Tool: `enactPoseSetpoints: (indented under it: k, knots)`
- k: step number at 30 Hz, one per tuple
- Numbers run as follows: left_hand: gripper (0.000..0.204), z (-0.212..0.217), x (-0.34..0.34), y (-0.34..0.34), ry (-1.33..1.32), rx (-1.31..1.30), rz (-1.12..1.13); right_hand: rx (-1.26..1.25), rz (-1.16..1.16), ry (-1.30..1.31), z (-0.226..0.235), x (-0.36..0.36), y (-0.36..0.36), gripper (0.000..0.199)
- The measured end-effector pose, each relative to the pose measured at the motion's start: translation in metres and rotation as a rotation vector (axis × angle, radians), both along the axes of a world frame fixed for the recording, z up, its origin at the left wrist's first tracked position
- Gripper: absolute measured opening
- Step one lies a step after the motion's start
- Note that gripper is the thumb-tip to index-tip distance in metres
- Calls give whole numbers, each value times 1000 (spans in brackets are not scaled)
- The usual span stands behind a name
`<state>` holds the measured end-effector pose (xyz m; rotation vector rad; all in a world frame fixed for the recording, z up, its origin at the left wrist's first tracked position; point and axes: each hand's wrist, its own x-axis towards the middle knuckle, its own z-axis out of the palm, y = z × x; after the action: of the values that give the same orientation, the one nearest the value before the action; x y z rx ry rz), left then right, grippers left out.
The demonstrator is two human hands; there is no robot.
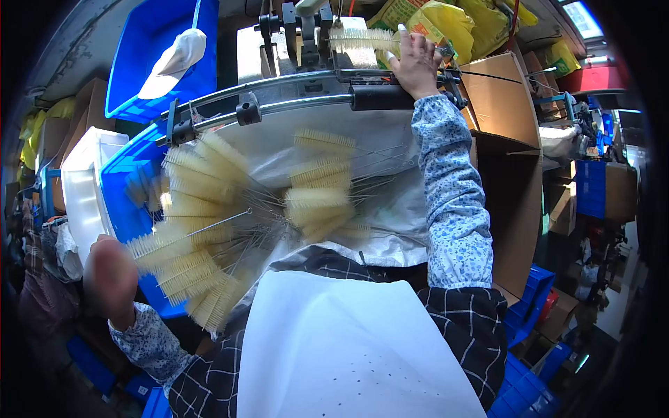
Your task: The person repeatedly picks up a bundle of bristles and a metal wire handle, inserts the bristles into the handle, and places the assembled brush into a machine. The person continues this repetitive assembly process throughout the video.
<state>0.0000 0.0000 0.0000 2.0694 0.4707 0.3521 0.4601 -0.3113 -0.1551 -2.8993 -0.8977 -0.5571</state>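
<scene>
Feeding brushes: right hand presses one brush into the far machine, fingers on it. Left hand, near left, grips another by its wire. Finished pile fills the bin; remaining count hidden.

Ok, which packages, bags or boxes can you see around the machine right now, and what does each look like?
Yellow plastic bags: top centre, behind the right hand, crumpled.
Cardboard boxes: right of the machine, brown, open.
Blue bin: upper left, rectangular, with a white bag in it.
White tub: left edge, rectangular.
Blue crates: lower right, stacked.
No screens or signs visible.
</scene>
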Motion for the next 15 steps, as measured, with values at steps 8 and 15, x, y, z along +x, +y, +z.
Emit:
enactPoseSetpoints:
  k: [8, 15]
  knots:
    - [31, 13, 3, 3, -61, -56, 36, 281, -52, 163, -5, -7, 6, 41]
    - [31, 21, 9, -4, -95, 6, -1, 377, -7, 184, -8, -17, 27, 37]
